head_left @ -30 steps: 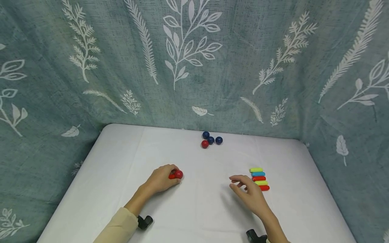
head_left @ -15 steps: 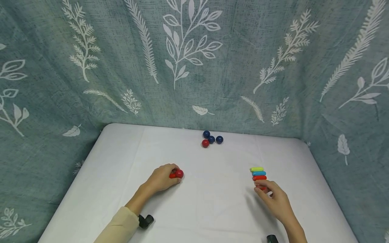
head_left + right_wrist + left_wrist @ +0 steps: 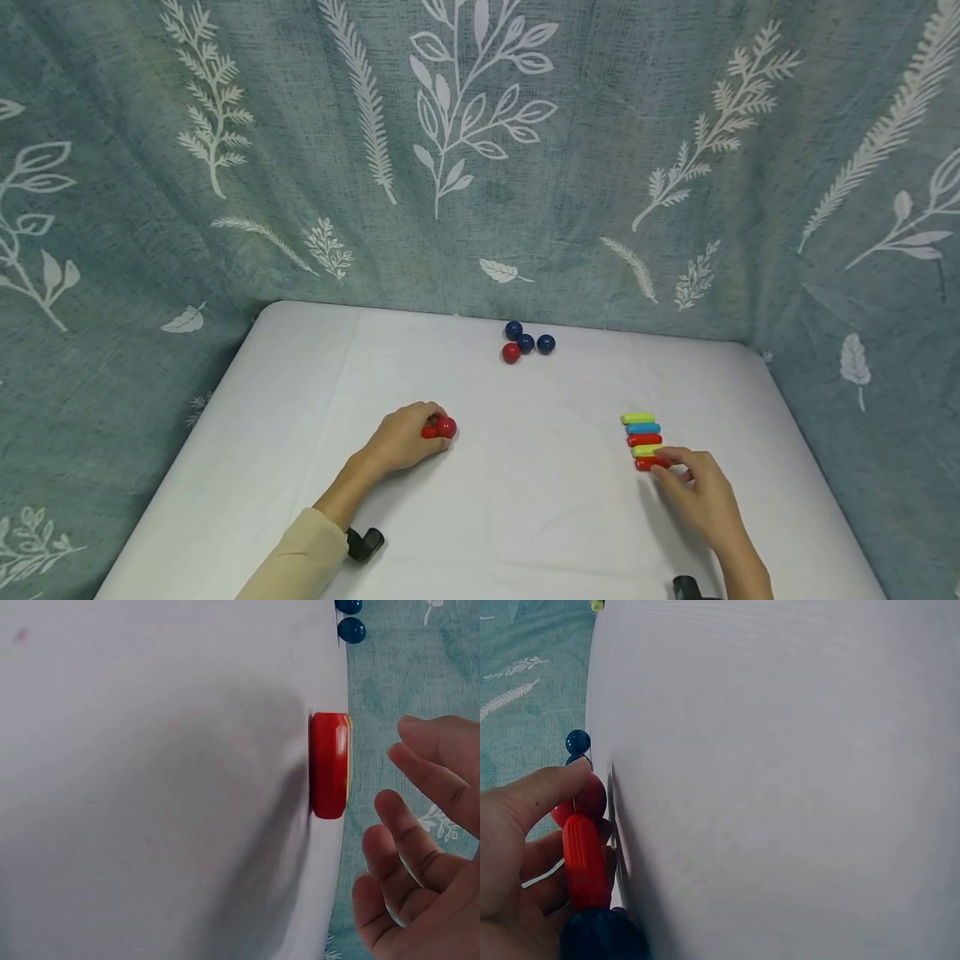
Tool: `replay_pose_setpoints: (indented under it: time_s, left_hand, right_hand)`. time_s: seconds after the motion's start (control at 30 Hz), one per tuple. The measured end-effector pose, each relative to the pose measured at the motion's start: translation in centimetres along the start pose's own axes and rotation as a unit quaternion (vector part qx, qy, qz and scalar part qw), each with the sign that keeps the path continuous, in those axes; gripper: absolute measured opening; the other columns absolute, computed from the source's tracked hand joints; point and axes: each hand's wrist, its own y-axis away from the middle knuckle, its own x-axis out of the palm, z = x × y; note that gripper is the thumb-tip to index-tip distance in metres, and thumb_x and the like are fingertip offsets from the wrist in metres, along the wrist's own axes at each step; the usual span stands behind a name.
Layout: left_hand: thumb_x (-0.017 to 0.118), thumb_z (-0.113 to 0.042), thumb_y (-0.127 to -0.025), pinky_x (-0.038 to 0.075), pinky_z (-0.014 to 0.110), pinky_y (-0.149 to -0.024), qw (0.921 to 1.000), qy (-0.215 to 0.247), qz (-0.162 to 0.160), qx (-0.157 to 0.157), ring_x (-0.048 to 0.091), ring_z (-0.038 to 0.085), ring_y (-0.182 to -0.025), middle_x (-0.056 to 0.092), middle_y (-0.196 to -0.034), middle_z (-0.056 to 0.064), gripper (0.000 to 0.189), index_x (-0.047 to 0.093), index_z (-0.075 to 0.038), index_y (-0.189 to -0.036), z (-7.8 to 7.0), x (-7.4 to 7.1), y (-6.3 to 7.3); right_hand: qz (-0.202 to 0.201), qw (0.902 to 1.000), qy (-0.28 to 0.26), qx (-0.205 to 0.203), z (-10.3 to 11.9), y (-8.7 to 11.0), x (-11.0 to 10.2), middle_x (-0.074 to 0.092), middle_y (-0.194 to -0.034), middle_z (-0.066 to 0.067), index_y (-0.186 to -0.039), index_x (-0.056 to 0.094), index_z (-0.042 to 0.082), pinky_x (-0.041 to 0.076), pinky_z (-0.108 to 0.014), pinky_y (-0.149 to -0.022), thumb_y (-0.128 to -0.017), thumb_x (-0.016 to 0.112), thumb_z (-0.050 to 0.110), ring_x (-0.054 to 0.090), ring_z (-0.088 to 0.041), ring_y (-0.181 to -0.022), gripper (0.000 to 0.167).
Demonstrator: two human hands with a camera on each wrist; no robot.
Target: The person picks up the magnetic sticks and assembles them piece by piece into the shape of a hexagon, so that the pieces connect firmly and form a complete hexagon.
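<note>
Bead (image 3: 604, 935), dark blue, by red stick (image 3: 585, 862), left-wrist view only

A: How is the white table (image 3: 487, 517) lit in the head view?
B: Evenly; soft shadows are cast inward from the left hand (image 3: 407, 437) and right hand (image 3: 701, 492).
A: And the wrist views?
B: Both are rendered greyer. In the left, faint ripples are seen near the top and the right edge is dimmed. In the right, a broad, blurred shadow is spread, and pale glare is caught on the red stick (image 3: 328, 766).
</note>
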Motion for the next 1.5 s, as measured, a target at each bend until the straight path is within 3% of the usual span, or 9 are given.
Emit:
replay_pose_setpoints:
  time_s: [0.43, 0.9, 1.5]
  left_hand:
    - [0.08, -0.029, -0.086, 0.051, 0.036, -0.079, 1.0, -0.004, -0.001, 0.006, 0.06, 0.014, -0.093, 0.065, -0.102, -0.003, 0.035, 0.067, -0.013, -0.114, 0.2, 0.1, 0.0]
    - [0.081, -0.029, -0.085, 0.051, 0.037, -0.078, 1.0, -0.002, 0.005, -0.003, 0.06, 0.015, -0.092, 0.065, -0.101, -0.002, 0.035, 0.067, -0.014, -0.114, 0.0, 0.0, -0.1]
    - [0.081, -0.03, -0.084, 0.051, 0.038, -0.078, 1.0, 0.008, 0.006, -0.002, 0.06, 0.016, -0.092, 0.065, -0.101, -0.002, 0.036, 0.067, -0.013, -0.113, 0.1, 0.1, -0.2]
  right_hand:
    - [0.018, 0.9994, 0.017, 0.023, -1.6, -0.7, 1.0, 0.058, -0.114, -0.021, -0.121, 0.066, 0.004, 0.045, -0.042, -0.072, -0.09, 0.073, 0.011, 0.053, -0.03, -0.092, 0.033]
    - [0.03, 0.9977, 0.035, 0.05, -2.1, -1.0, 1.3, 0.059, -0.096, -0.013, -0.117, 0.066, -0.002, 0.04, -0.037, -0.064, -0.089, 0.075, 0.012, 0.048, -0.026, -0.083, 0.033]
    - [0.048, 0.9956, 0.04, 0.07, -1.6, -1.0, 1.5, 0.06, -0.103, -0.016, -0.119, 0.067, -0.003, 0.043, -0.043, -0.071, -0.088, 0.075, 0.009, 0.05, -0.027, -0.086, 0.034]
